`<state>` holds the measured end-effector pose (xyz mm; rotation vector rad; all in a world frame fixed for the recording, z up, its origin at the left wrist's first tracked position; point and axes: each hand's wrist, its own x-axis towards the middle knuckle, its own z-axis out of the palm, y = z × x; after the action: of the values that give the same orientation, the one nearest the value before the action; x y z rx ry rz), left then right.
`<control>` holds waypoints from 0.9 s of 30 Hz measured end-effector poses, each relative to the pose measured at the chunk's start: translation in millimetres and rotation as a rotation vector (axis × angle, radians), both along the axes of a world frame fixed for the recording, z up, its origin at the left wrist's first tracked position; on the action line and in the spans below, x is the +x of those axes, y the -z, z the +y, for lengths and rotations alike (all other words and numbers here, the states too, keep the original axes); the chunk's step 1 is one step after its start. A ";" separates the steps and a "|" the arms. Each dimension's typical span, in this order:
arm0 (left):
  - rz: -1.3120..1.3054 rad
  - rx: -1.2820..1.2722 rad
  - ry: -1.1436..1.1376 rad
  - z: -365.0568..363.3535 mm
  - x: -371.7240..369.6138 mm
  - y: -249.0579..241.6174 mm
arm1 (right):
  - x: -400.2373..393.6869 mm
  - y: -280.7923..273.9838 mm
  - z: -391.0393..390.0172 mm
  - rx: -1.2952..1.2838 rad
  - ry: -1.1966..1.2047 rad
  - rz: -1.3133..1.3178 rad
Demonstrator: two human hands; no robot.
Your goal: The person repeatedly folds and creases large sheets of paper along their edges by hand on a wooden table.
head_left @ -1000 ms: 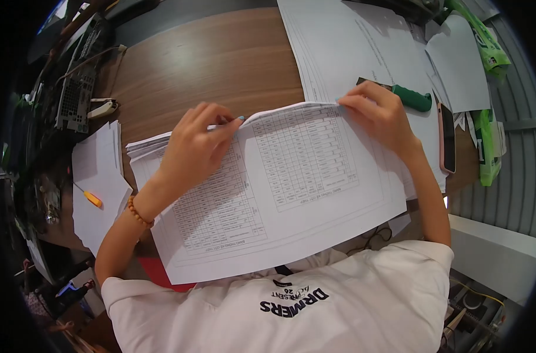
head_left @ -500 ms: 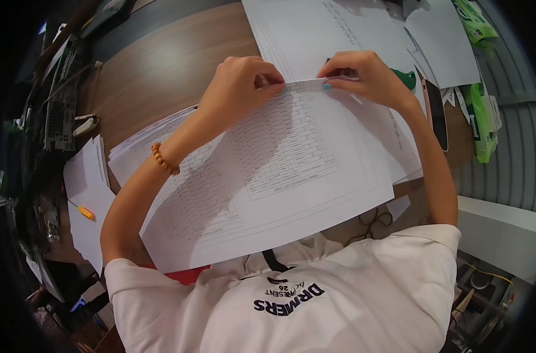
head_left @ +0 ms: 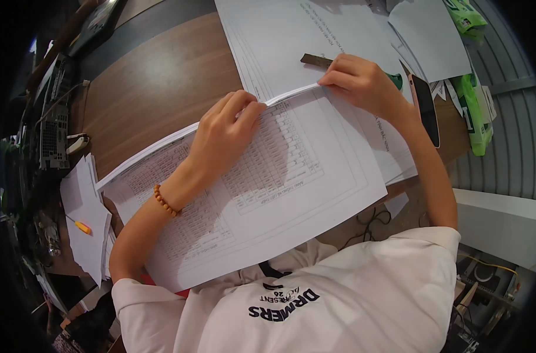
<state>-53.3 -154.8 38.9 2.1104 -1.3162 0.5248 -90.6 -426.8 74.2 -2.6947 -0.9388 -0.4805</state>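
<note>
A large stack of paper sheets (head_left: 315,147), printed with tables, slants over the table edge toward my shirt. My left hand (head_left: 229,132) is closed at the middle of its far edge, thumb and fingers pinching the sheets. Farther right along that same edge, my right hand (head_left: 362,85) pinches the stack between thumb and fingertips. Just beyond the right fingers, a dark flat strip (head_left: 315,60) lies on other large printed sheets (head_left: 274,50), partly hidden by the hand. A beaded bracelet (head_left: 165,201) circles my left wrist.
A phone (head_left: 426,112) lies right of my right hand, near green packets (head_left: 476,117). At left, an orange-handled tool (head_left: 82,227) rests on more papers (head_left: 82,194), below a computer case (head_left: 55,135). The wooden tabletop (head_left: 156,76) shows beyond the stack.
My left hand has slid left and toward me along the far edge, away from my right hand. The sheets' far edges now lie closer together, and the dark strip shows more.
</note>
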 end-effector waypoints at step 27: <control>0.234 0.387 0.082 45.0 -18.2 -0.9 | -50.8 -5.7 84.6 -0.162 0.218 -0.015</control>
<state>-71.5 -109.8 39.8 2.3236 -1.4464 -0.0191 -141.4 -342.2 79.9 -2.9618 -0.7183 -0.4869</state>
